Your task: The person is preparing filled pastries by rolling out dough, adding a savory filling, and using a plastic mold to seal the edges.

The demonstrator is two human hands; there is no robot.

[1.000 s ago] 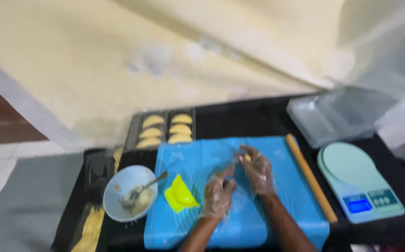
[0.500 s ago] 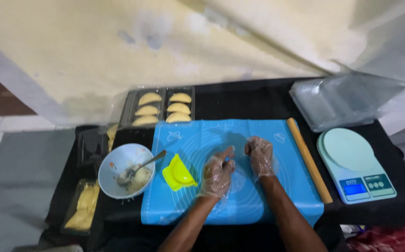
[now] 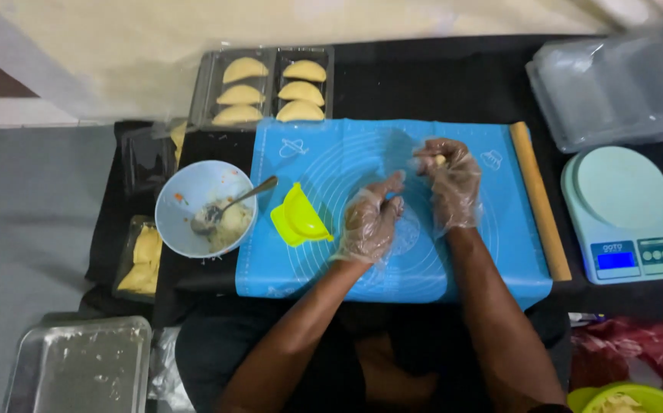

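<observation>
Six folded pastries (image 3: 270, 92) sit finished in the far tray (image 3: 207, 84), while over our blue mat (image 3: 346, 252) our gloved right hand (image 3: 447, 177) pinches one small dough piece (image 3: 439, 160), left hand (image 3: 368, 222) loosely curled and empty, one yellow press (image 3: 301, 218) and one filling bowl (image 3: 186, 200) waiting at left.

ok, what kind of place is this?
Likely a home or small pastry-making station: blue silicone baking mat, clear plastic tray of folded half-moon pastries, pale green digital kitchen scale, wooden rolling pin.
</observation>
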